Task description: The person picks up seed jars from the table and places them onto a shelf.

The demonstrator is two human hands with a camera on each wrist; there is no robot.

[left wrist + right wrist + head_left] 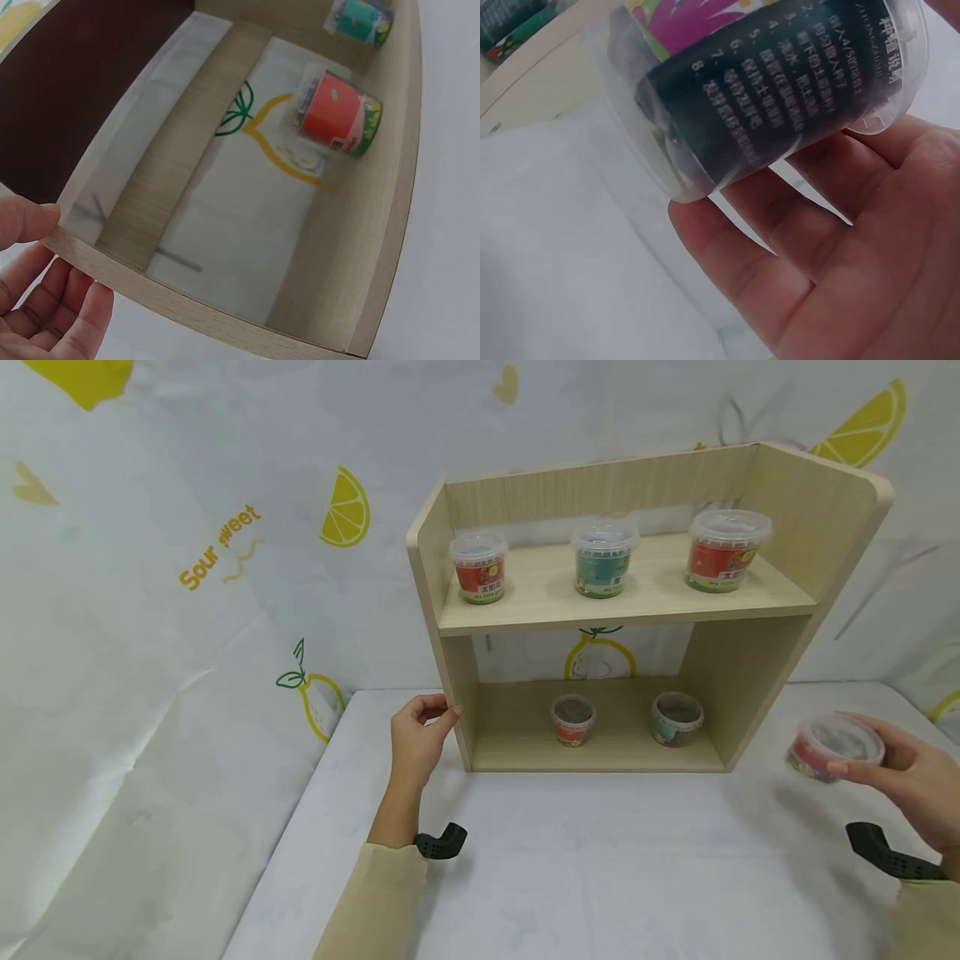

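Observation:
A two-tier wooden shelf stands on the white-covered table. My left hand pinches the front edge of its left side panel, low down; the left wrist view puts the thumb on one side of the panel and the curled fingers on the other. Off the shelf's right side, my right hand holds a small clear-lidded plastic tub with a red label, raised over the table and tilted. In the right wrist view the fingers lie along the tub, whose dark label panel carries printed Chinese text.
On the upper board sit a red tub, a teal tub and another red tub, spaced apart. The lower board holds a red tub and a teal tub. Lemon-printed cloth hangs behind and left.

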